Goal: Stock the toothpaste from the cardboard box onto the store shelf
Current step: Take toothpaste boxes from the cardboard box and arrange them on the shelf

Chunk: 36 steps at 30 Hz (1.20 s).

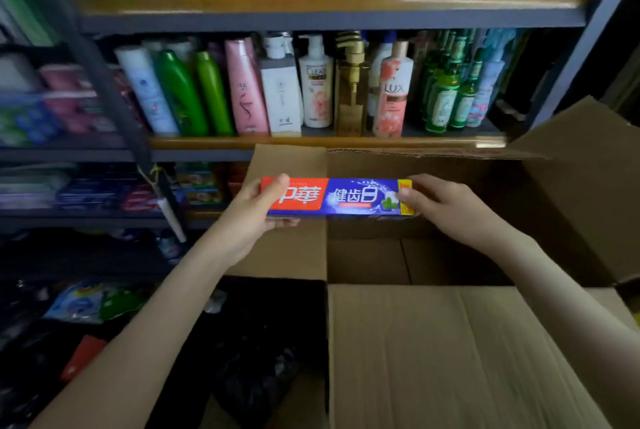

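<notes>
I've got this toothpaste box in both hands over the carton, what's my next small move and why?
Probably carry the toothpaste box left to the lower shelf: left hand and right hand grip its ends, and similar flat packs lie there.

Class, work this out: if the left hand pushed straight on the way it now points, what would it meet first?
Probably the cardboard box's raised flap just beyond the left hand, then the shelf edge; depth is unclear.

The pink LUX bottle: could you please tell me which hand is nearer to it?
Right. The right hand, gripping the toothpaste box, sits below the LUX bottle, slightly to its right; the left hand grips the box's red end, farther to the lower left.
</notes>
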{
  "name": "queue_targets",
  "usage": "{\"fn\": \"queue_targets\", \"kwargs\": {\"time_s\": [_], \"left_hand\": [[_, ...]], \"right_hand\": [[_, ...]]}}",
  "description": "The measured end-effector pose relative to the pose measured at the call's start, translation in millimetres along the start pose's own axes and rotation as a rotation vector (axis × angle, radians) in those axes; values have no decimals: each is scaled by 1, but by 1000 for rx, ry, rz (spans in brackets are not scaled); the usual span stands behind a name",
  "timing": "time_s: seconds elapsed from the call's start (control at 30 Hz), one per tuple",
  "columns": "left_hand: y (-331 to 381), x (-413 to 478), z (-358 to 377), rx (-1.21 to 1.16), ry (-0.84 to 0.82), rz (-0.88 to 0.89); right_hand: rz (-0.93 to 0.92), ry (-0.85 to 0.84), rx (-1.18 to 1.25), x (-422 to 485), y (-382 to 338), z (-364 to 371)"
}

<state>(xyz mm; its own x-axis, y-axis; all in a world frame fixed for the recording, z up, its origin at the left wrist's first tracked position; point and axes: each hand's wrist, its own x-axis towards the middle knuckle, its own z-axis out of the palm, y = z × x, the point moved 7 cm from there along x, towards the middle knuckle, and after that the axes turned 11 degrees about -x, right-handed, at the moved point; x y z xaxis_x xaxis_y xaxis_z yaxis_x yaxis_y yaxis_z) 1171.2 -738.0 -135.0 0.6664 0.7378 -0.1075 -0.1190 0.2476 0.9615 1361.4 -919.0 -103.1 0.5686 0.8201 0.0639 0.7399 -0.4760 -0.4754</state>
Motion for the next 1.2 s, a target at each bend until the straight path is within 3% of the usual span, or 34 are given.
{"fn": "queue_targets", "kwargs": {"time_s": [0.17,0.33,0.53,0.73,0.87,1.03,1.2], "left_hand": [[10,-43,-98,-131,180,-30],[22,-76,-206,-249,395,26],[72,-93,-371,-140,524,67],[110,-92,-523,22,684,4],[137,-76,-584,77,688,60],[165,-40,-652,-42,660,115],[194,22,-740,132,645,181]], "right_hand": [[-62,43,177,-6,-93,54],[-129,52,125,9,-205,98],[-201,49,294,33,-353,185],[-125,-25,548,55,-466,267],[-136,-50,517,87,-525,300],[-117,15,519,147,-590,340],[-94,64,530,219,-657,387]]}}
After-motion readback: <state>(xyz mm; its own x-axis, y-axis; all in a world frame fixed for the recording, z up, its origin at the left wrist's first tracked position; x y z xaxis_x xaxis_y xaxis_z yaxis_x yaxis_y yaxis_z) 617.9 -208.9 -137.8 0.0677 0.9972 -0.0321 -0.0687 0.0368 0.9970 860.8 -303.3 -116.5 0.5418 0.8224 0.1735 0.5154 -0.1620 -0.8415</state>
